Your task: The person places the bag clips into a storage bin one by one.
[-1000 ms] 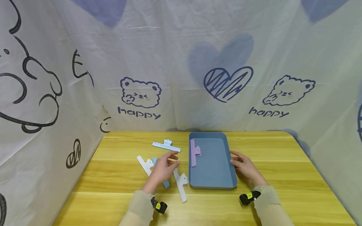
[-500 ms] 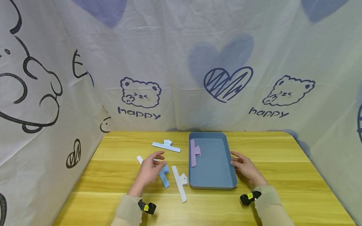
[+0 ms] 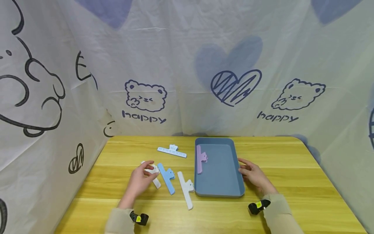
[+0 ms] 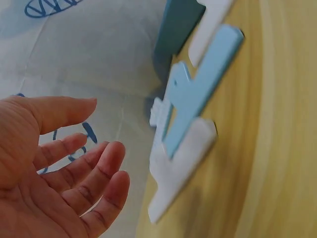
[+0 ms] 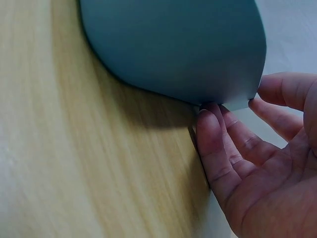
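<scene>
My left hand [image 3: 138,182] hovers over the left white bag clip [image 3: 156,183], holding nothing. In the left wrist view its thumb and fingers stand apart, to the side of that clip. A blue bag clip [image 3: 167,179] lies just right of it, then a second white bag clip [image 3: 185,192]. Behind them is a pale blue clip with ruler-like markings [image 3: 171,151]. A purple bag clip [image 3: 200,159] lies along the left inner side of the blue-grey tray [image 3: 222,175]. My right hand [image 3: 256,177] touches the tray's right outer wall [image 5: 233,74] with extended fingertips.
The wooden table [image 3: 292,182] runs back to a printed cloth [image 3: 187,65] hung behind it. More cloth hangs on both sides. Each wrist wears a small black camera, one by the left sleeve [image 3: 119,221] and one by the right sleeve [image 3: 280,211].
My left hand has moved left and slightly toward me, from over the blue clip to the left white clip. The tray has shifted slightly toward me, with my right hand still at its side.
</scene>
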`<state>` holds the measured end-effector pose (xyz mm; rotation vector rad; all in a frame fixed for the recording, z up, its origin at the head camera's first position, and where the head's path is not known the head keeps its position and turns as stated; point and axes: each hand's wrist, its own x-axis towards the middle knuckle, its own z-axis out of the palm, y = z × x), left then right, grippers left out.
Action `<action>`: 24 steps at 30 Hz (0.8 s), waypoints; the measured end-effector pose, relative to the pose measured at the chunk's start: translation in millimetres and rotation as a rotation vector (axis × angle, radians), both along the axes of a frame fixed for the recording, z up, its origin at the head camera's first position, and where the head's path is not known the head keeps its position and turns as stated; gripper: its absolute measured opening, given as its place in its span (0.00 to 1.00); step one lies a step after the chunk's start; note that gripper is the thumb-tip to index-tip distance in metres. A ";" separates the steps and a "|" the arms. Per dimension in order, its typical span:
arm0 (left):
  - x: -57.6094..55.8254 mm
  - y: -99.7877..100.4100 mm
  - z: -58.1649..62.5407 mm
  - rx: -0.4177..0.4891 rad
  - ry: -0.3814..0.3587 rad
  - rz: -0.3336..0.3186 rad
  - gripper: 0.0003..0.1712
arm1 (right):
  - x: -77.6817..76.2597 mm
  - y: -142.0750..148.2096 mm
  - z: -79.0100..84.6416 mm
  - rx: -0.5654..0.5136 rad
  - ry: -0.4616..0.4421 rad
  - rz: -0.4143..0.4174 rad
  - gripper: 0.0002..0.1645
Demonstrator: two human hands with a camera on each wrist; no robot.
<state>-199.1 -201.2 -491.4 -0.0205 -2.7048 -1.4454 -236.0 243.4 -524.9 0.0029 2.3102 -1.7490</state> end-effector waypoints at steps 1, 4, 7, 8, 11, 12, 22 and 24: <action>0.2 -2.7 -1.0 -0.005 -0.004 0.002 0.29 | 0.2 0.0 -0.1 0.002 -0.001 0.001 0.32; -1.9 -9.8 -4.8 -0.022 -0.012 0.011 0.31 | 0.1 0.4 -0.6 0.002 -0.002 0.002 0.32; -6.9 -15.8 -9.3 -0.036 -0.021 0.018 0.32 | -0.6 0.5 -1.0 -0.008 -0.001 -0.003 0.32; -9.0 -17.6 -11.0 -0.042 -0.027 0.020 0.33 | -0.9 0.5 -1.1 -0.011 -0.001 -0.002 0.32; -15.5 -22.1 -15.4 -0.056 -0.056 0.020 0.33 | -1.1 0.2 -0.4 -0.016 -0.003 -0.005 0.32; -17.6 -23.2 -16.6 -0.060 -0.066 0.017 0.34 | -1.0 0.1 -0.1 -0.016 -0.005 -0.006 0.32; -35.6 -26.2 -23.0 -0.059 -0.095 0.002 0.36 | -0.5 0.0 0.5 -0.014 -0.016 -0.015 0.32; -38.5 -25.4 -24.1 -0.060 -0.100 0.004 0.36 | -0.6 0.6 -0.2 -0.014 -0.014 -0.011 0.32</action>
